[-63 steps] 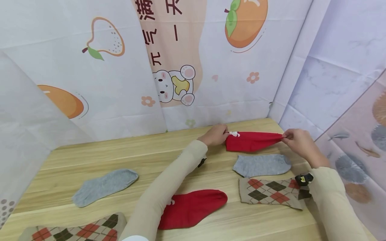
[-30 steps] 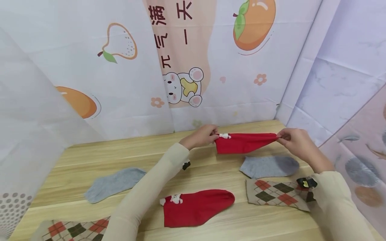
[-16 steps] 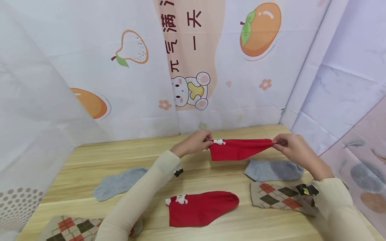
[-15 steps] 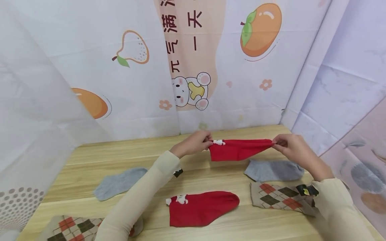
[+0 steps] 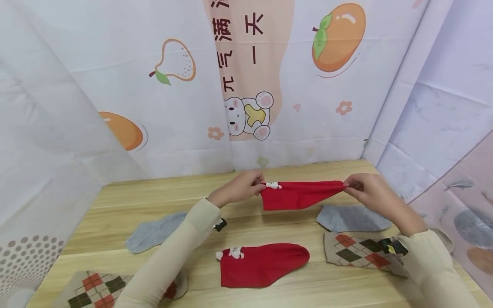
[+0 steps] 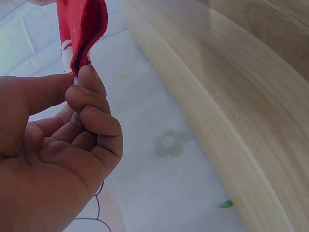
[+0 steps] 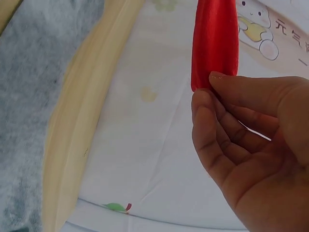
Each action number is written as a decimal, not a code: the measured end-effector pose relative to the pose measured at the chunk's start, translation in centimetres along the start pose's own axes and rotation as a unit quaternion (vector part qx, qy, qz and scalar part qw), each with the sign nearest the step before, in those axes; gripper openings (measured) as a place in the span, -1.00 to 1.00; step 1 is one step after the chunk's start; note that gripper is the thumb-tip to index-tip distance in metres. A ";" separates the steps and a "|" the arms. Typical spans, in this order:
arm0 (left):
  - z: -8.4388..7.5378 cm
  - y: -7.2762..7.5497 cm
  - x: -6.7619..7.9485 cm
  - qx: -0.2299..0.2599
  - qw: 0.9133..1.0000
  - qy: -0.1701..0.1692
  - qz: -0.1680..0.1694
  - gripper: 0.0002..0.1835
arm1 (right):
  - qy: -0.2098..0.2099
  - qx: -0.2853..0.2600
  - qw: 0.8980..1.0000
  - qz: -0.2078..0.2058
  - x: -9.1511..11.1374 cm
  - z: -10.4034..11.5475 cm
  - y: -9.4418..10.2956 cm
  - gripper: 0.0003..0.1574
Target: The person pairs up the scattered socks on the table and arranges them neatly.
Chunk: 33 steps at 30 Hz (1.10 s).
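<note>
Stretched between both hands near the back of the table is a red sock (image 5: 296,196) with a white fluffy figure by its cuff. My left hand (image 5: 240,187) pinches the cuff corner between thumb and fingers; the left wrist view shows the cuff opening above the left hand (image 6: 63,140). At the other end, my right hand (image 5: 369,190) pinches the toe, and in the right wrist view the toe hangs from thumb and forefinger of the right hand (image 7: 251,135). A second red sock (image 5: 265,265) lies flat on the table in front of the held one.
Right of centre lie a grey sock (image 5: 352,218) and an argyle sock (image 5: 346,252), the latter partly under the right wrist. Another grey sock (image 5: 154,231) and an argyle sock (image 5: 92,286) lie at left, partly covered by the left sleeve. A printed curtain (image 5: 185,154) backs the wooden table (image 5: 127,201).
Both hands have brought the stretched red sock leftward and nearer, off its place by the back edge. The head view has shifted slightly. The socks on the table stay put.
</note>
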<state>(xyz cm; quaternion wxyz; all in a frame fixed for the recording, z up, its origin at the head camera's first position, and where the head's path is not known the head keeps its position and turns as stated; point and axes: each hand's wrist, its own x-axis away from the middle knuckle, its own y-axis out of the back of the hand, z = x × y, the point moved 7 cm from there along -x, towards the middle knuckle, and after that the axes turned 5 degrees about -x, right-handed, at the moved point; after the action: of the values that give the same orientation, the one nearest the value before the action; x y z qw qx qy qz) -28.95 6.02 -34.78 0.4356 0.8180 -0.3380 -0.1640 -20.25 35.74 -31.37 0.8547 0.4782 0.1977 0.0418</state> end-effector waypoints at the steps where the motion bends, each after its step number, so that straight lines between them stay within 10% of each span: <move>1: 0.1 0.1 0.2 0.001 1.000 0.003 -0.001 -0.92 | -0.001 -0.001 1.000 0.005 0.0 0.2 -0.1 -0.94; 33: 0.2 1.3 7.3 0.005 1.000 0.004 -0.007 -0.94 | 0.066 -0.022 0.997 0.043 0.6 5.0 -2.0 -0.84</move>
<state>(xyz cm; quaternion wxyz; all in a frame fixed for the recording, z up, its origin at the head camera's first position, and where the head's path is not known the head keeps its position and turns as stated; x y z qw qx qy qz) -24.39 0.27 -33.64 0.4315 0.8232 -0.3316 -0.1617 -18.08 30.86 -30.87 0.8475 0.4636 0.2319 0.1139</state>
